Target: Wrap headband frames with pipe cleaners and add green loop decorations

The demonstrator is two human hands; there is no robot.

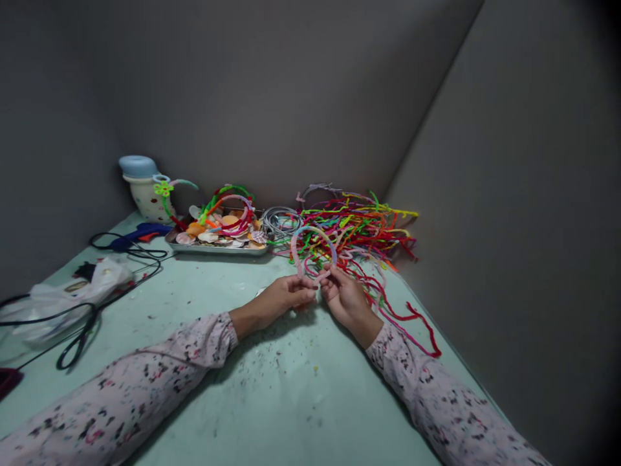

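Craft wkspc w/ pipe cleaners (361, 223) & shells (208, 237)

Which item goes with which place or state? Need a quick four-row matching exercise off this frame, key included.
1. pastel hoop
2. bottle
3. metal tray
4. fuzzy stems

A. holds shells
B. heaped at the back, many colours
C. held by the left hand and right hand
D. pale, topped by a blue lid

Pairs: 1-C, 2-D, 3-A, 4-B
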